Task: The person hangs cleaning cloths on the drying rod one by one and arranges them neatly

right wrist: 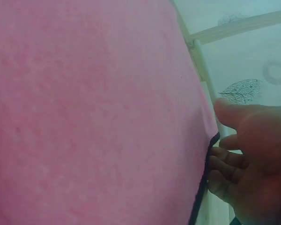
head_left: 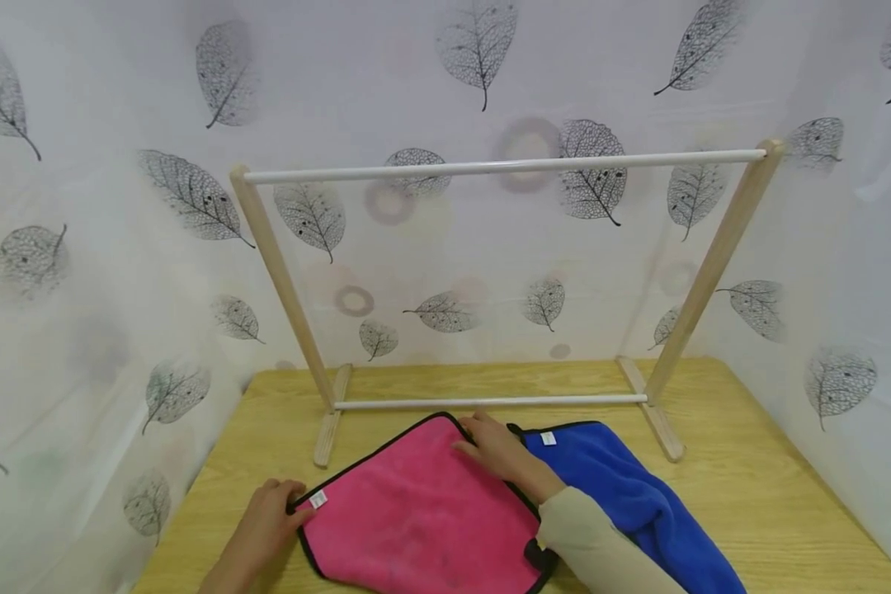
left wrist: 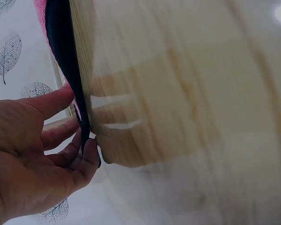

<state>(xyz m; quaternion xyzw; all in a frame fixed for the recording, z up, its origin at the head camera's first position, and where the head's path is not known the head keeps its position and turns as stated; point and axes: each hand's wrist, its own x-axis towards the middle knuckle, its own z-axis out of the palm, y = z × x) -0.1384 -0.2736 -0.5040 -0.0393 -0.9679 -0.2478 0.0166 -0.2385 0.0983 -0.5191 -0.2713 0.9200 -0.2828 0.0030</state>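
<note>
A pink towel (head_left: 416,511) with black edging lies spread on the table in the head view, a small white tag at its left corner. At that corner my left hand (head_left: 263,524) pinches the cloth, thumb on the pink face. The left wrist view shows the left hand (left wrist: 47,150) with its fingers curled about the dark edge. My right hand (head_left: 501,450) holds the towel's far edge near its top corner. In the right wrist view the right hand (right wrist: 257,154) has its fingertips at the black edging, partly hidden behind the pink cloth (right wrist: 93,112).
A blue towel (head_left: 609,478) with a white tag lies to the right, partly under my right forearm. Behind stands a wooden rack with a white top rail (head_left: 505,167) and a white lower rail (head_left: 490,403). Leaf-patterned sheeting (head_left: 445,247) surrounds the wooden table (head_left: 772,495).
</note>
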